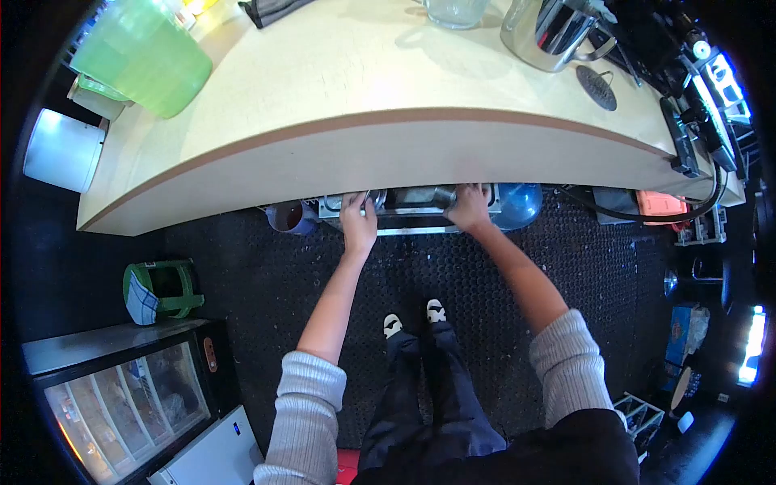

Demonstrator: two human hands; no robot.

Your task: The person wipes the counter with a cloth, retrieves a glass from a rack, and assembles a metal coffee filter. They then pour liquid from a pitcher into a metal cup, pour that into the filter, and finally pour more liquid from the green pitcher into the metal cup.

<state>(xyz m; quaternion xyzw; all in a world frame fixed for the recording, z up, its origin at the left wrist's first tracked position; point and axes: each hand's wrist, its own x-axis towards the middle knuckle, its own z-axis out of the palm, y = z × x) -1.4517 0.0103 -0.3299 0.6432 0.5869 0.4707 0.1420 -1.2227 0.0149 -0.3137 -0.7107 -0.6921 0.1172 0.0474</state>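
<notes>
Below the counter's front edge, my left hand has its fingers curled around the side of a shiny metal container. My right hand is closed at a second metal container, to the right of the first. Both containers are at a metal-framed unit under the counter, and their upper parts are hidden by the counter panel. A dark cup is left of my left hand. Close to the right of my right hand is a blue translucent round container.
On the pale counter stand a green bucket, a steel pitcher and a glass. A black hose runs at the right. A green stool and a glass-door fridge are at lower left, on the black mat.
</notes>
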